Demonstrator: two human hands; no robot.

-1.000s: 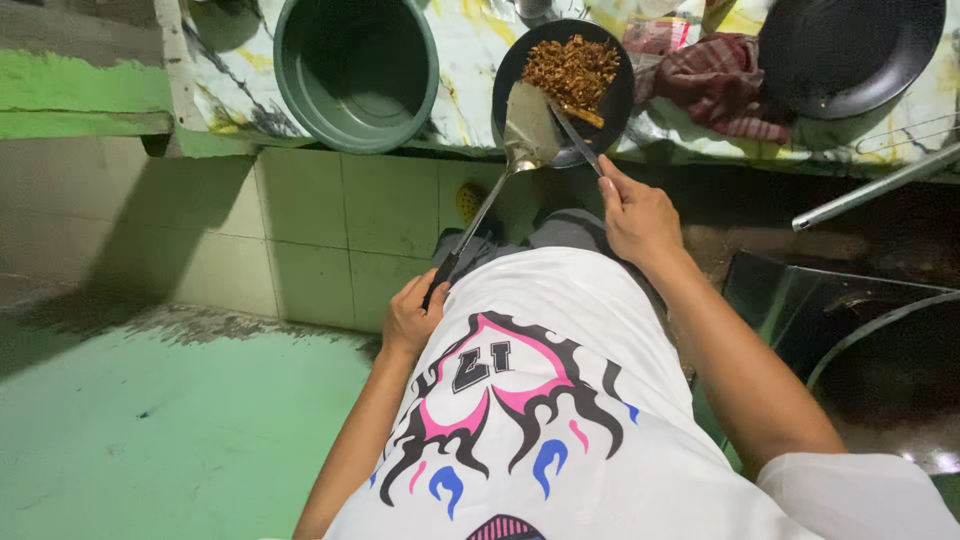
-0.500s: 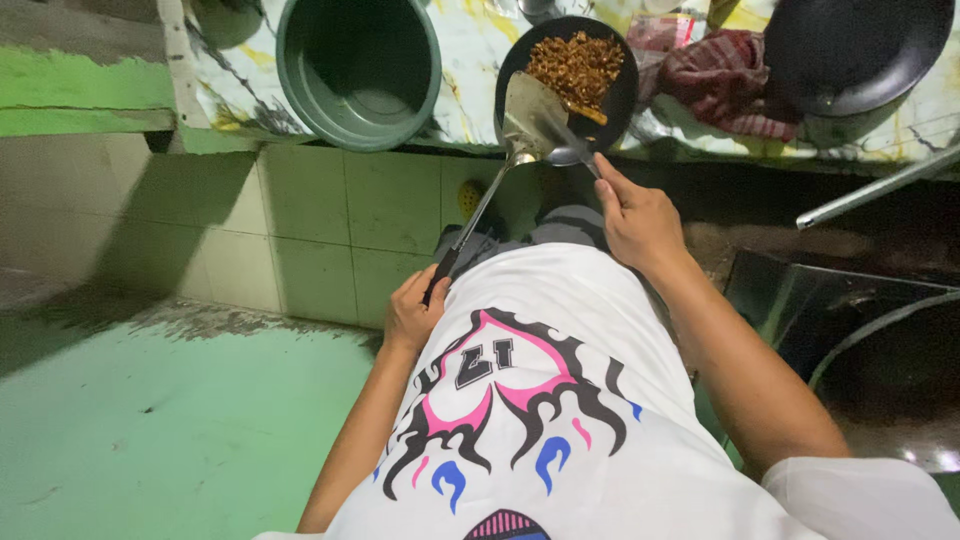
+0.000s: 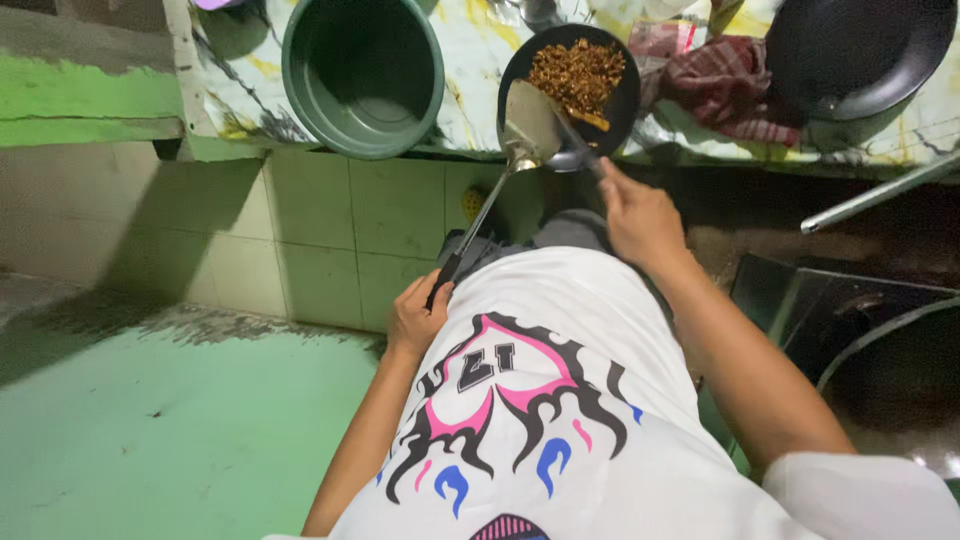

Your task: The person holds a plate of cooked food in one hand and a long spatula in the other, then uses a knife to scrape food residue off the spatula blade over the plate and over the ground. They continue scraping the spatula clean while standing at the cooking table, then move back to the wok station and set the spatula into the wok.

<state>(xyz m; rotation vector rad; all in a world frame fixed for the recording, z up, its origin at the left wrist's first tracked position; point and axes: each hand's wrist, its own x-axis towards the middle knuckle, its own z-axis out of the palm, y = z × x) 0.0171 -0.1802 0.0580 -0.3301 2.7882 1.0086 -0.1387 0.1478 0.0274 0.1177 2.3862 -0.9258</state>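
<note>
The left hand (image 3: 418, 318) is closed around a metal spatula (image 3: 528, 125), blade raised over the near rim of the black pan (image 3: 618, 105). The right hand (image 3: 640, 215) grips the pan's handle. Browned food (image 3: 578, 70) sits at the far side. Judged step: stirring; the blade must reach farther in.

There is one camera, worn on the person's head. It looks steeply down, past the white shirt (image 3: 560, 400) to the green floor (image 3: 150, 440). It sits close to the body. The tabletop (image 3: 470, 60) runs along the top edge, farther off.
</note>
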